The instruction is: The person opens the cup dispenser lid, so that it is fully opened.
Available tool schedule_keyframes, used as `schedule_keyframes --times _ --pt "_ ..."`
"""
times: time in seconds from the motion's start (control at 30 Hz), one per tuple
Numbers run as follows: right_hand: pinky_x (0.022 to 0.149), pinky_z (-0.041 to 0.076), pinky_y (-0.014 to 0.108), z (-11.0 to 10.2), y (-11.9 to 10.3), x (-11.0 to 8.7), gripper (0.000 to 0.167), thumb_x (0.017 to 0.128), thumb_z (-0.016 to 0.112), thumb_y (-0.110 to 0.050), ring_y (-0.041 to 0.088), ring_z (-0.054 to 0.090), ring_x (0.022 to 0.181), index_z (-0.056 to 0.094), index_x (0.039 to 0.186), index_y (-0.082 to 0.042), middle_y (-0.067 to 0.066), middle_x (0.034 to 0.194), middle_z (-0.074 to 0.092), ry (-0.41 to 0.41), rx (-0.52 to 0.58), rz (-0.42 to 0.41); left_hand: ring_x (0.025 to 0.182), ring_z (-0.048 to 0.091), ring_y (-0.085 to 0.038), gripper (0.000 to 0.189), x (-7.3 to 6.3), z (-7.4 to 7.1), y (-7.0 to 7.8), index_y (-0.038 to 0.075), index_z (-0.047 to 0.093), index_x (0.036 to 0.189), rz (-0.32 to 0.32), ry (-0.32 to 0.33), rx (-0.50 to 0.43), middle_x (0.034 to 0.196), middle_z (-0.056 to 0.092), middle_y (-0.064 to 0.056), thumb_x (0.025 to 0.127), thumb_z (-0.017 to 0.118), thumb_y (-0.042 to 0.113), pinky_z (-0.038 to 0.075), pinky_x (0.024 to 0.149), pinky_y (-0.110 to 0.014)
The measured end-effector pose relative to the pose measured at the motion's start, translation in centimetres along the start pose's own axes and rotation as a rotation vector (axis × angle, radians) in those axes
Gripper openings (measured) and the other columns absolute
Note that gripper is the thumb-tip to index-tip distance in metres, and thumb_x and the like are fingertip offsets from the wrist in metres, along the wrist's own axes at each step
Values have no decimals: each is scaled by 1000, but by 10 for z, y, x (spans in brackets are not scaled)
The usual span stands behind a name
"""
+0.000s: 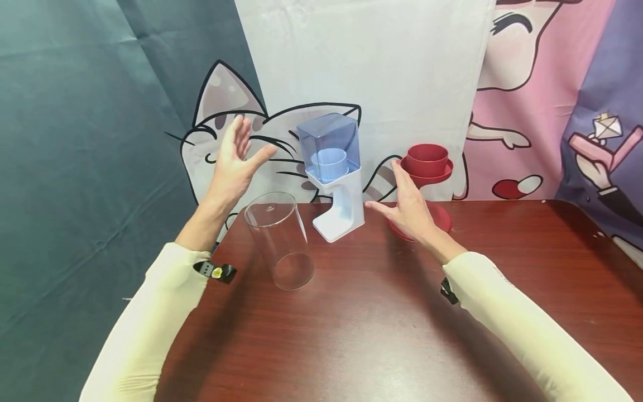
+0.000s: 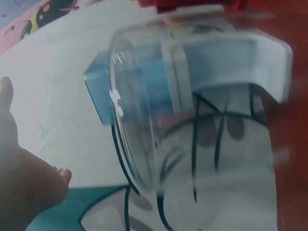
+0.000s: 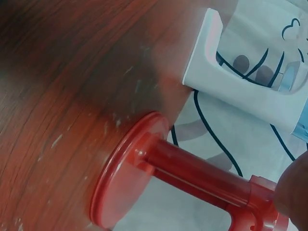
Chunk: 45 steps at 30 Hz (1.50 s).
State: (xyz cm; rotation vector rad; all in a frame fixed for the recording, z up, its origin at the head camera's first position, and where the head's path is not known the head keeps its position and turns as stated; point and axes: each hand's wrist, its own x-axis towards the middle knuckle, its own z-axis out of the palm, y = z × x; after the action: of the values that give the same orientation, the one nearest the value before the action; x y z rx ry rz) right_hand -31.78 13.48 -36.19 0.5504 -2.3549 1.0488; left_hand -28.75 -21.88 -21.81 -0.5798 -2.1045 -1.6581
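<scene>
A clear glass cylinder stands on the table at the left of centre, its rim blurred in the left wrist view. Above and left of that rim, my left hand is raised with thumb and fingers spread, holding nothing. My right hand also has its fingers extended, in front of a red stand with a round base, a column and a cup-like top. In the right wrist view, a finger overlaps the stand's upper end; whether it touches cannot be told. Between the hands stands a white dispenser with a translucent blue top.
The dark red-brown wooden table reaches back to a printed cloth backdrop with cartoon figures. A dark green cloth hangs along the left. The dispenser and the red stand are close to the table's back edge.
</scene>
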Motion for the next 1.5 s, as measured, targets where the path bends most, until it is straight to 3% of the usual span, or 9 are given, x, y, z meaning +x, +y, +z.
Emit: schedule_keyframes --times 0.13,0.3,0.47,0.8,1.03,1.5 --pt "125 29 58 5 -2 4 110 87 89 -40 28 22 161 22 170 -9 14 174 25 -22 58 63 159 25 -11 106 14 23 2 7 15 170 -53 28 15 174 27 -5 93 85 28 22 125 -19" --pt "126 27 59 9 -2 8 110 88 87 -46 29 22 161 22 170 -11 11 175 24 -31 108 156 161 18 -10 112 26 54 0 9 12 170 -207 108 55 176 20 -6 91 85 38 19 124 -17" --pt "125 27 61 13 0 12 110 89 85 -49 30 24 160 21 171 -14 10 174 26 -38 155 257 161 16 -15 120 33 85 -6 8 12 170 -334 160 97 177 17 -10 86 88 48 18 127 -23" --pt "121 35 61 20 2 19 111 88 84 -53 36 29 158 19 171 -15 13 173 29 -85 260 372 163 10 -17 134 44 134 -16 7 -4 170 -404 186 122 179 6 -9 84 87 56 14 128 -26" --pt "122 34 60 24 0 22 116 85 86 -55 33 27 159 18 171 -16 12 174 27 -111 280 394 163 10 -18 134 47 147 -25 7 -3 170 -423 237 180 179 6 -9 84 88 55 13 129 -26" --pt "121 35 60 32 -2 20 115 84 88 -53 32 31 158 23 170 -15 10 173 30 -127 261 355 162 16 -21 127 54 149 -41 9 3 171 -460 275 221 178 12 -7 85 88 51 17 129 -29"
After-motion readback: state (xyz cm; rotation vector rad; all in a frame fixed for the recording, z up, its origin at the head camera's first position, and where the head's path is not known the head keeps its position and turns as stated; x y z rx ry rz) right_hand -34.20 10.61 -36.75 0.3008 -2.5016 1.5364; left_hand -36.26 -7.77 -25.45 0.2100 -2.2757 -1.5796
